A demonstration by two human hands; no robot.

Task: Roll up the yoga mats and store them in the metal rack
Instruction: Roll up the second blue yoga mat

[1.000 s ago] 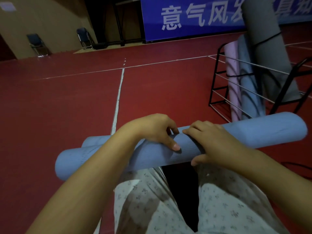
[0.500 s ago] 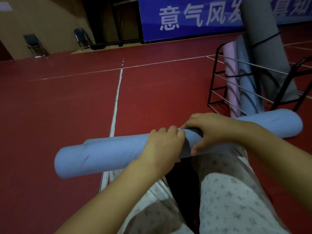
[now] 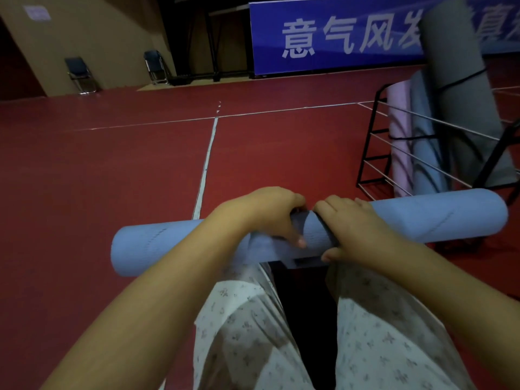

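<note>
A rolled blue yoga mat (image 3: 439, 218) lies crosswise over my knees, its right end slightly higher. My left hand (image 3: 267, 212) grips the roll at its middle, thumb on the near side. My right hand (image 3: 351, 223) holds the roll just beside it, fingers curled over the top and thumb underneath. Between the two hands a dark strap (image 3: 323, 226) runs around the mat. The black metal rack (image 3: 374, 142) stands at the right, holding upright rolled mats: a pink one (image 3: 399, 147), a blue one (image 3: 425, 153) and a tall grey one (image 3: 461, 88).
Red sports floor with white lines (image 3: 206, 161) stretches ahead and to the left. A blue banner (image 3: 337, 38) lines the far wall. Two folding chairs (image 3: 80, 73) stand by the beige wall at the back left. My patterned trousers (image 3: 253, 333) fill the bottom.
Both hands have come closer together at the middle of the roll, and the dark strap now shows around the mat between them. The mat has stayed across my knees.
</note>
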